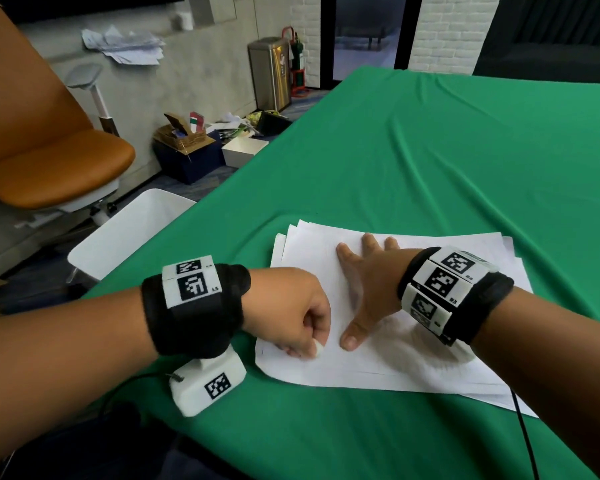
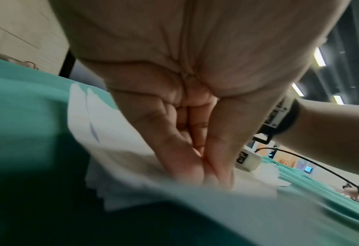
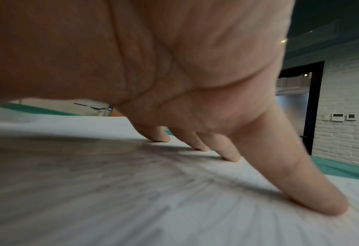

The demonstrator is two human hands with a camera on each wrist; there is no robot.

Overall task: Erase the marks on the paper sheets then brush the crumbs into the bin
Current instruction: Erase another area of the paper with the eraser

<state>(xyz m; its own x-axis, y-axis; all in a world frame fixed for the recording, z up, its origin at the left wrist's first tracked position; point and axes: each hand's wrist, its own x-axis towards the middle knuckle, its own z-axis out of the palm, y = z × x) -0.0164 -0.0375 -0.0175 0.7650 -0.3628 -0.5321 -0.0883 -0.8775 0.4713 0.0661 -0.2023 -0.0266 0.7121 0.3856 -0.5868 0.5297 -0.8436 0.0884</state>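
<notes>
A loose stack of white paper sheets [image 1: 413, 358] lies on the green cloth [image 1: 430, 150]. My left hand [image 1: 298, 320] is curled in a fist at the stack's near-left corner and pinches a small white eraser [image 1: 320, 348] whose tip presses on the top sheet. In the left wrist view the curled fingers [image 2: 184, 159] bear down on the paper [image 2: 115, 149]; the eraser itself is hidden there. My right hand [image 1: 364, 289] lies flat with fingers spread on the top sheet, holding it down. The right wrist view shows straight fingertips [image 3: 321, 204] pressed on the paper [image 3: 111, 183].
A white bin [image 1: 132, 233] stands on the floor just off the table's left edge. An orange chair [image 1: 49, 157] sits behind it. Boxes of clutter [image 1: 187, 147] and a steel bin [image 1: 270, 74] lie farther back. A black cable [image 1: 525, 431] trails from my right wrist.
</notes>
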